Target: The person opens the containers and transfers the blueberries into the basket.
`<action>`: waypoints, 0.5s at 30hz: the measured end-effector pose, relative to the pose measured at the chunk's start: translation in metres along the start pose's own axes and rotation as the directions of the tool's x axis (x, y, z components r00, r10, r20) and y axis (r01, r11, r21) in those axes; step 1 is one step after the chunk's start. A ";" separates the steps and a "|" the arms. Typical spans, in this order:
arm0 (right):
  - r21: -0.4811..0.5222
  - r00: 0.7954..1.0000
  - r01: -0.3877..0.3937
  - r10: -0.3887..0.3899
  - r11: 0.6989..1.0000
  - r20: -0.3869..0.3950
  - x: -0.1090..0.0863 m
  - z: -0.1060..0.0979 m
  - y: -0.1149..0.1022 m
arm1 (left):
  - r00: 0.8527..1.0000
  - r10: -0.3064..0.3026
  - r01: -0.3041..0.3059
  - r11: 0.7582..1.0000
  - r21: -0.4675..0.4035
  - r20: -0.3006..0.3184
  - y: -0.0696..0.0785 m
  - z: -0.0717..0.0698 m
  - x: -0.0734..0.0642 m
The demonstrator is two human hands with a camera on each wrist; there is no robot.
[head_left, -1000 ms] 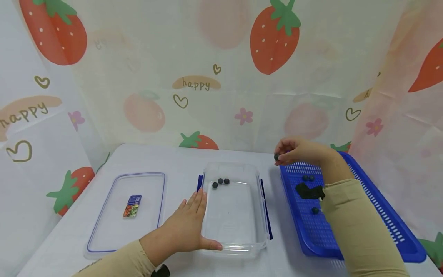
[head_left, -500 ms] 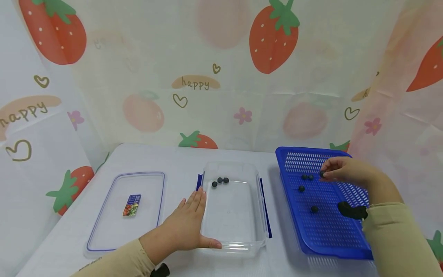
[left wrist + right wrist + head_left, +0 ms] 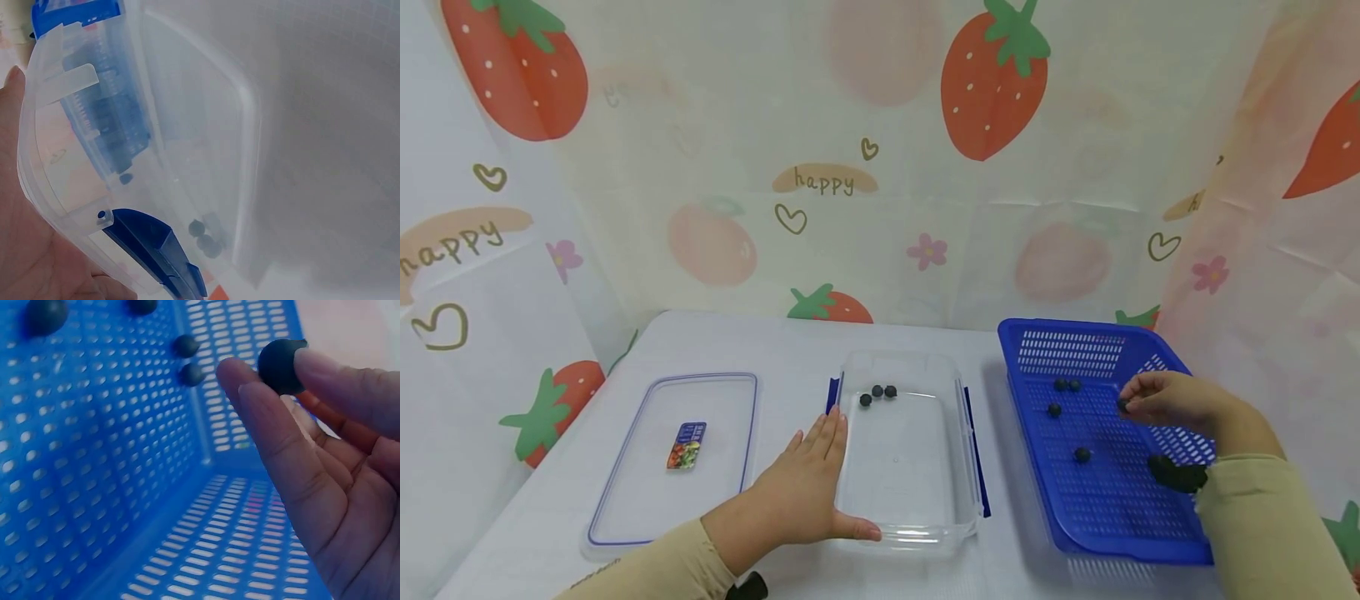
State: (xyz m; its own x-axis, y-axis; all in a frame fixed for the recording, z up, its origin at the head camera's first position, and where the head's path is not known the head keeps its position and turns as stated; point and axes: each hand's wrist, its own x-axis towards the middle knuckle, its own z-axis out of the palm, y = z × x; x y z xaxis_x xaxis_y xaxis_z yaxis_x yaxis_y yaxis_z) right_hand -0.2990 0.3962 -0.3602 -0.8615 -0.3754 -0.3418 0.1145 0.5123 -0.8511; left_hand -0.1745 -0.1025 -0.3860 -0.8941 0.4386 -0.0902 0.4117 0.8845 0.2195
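- Right hand [image 3: 1183,407]: fingers pinch ball [image 3: 280,367] over basket [image 3: 1138,504]; loose pinch might drop it.
- Left hand [image 3: 801,487]: fingers straight against box [image 3: 897,479]; hard push could slide it.

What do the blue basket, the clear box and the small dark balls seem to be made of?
Blue basket: probably moulded plastic, slightly shiny, with regular slots. Clear box: glossy plastic or glass, transparent with bright highlights. Dark balls: matte, showing little shine; fruit or rubber, unclear.
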 end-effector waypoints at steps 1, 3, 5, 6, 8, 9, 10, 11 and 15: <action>0.001 1.000 -0.005 0.005 1.000 0.006 0.000 0.000 0.002 | 1.000 0.001 -0.001 1.000 0.000 -0.001 0.000 0.000 0.000; 0.014 1.000 -0.025 0.024 1.000 0.009 0.001 0.000 0.006 | 1.000 0.001 -0.001 1.000 -0.002 -0.003 0.000 0.001 0.000; 0.007 0.999 -0.034 0.034 0.999 0.004 0.001 0.000 0.009 | 1.000 0.002 -0.002 1.000 -0.004 -0.006 -0.001 0.002 0.001; 0.008 0.999 -0.042 0.042 0.999 -0.004 0.002 0.001 0.010 | 1.000 0.003 -0.003 1.000 -0.004 -0.007 -0.001 0.002 0.001; 0.003 0.998 -0.059 0.059 0.998 -0.025 0.002 0.002 0.012 | 1.000 0.004 -0.004 1.000 -0.004 -0.007 -0.001 0.002 0.001; -0.006 0.998 -0.061 0.061 0.998 -0.031 0.002 0.002 0.012 | 1.000 0.003 -0.004 1.000 -0.004 -0.007 -0.001 0.002 0.001; -0.012 0.997 -0.068 0.068 0.998 -0.043 0.002 0.002 0.013 | 1.000 0.004 -0.004 1.000 -0.004 -0.007 -0.001 0.002 0.001; -0.012 0.996 -0.075 0.074 0.997 -0.052 0.001 0.002 0.014 | 1.000 0.003 -0.003 1.000 -0.004 -0.006 -0.001 0.002 0.001; -0.003 0.995 -0.077 0.077 0.997 -0.063 0.000 0.001 0.015 | 1.000 0.001 -0.001 1.000 0.001 -0.005 -0.001 0.002 0.000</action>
State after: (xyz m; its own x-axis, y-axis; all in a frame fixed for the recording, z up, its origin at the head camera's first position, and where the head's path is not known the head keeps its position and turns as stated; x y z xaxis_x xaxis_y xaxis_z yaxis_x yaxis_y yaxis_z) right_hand -0.2969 0.4030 -0.3731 -0.8797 -0.2855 -0.3803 0.1790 0.5419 -0.8211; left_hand -0.1748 -0.1026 -0.3885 -0.8948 0.4384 -0.0847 0.4125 0.8843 0.2188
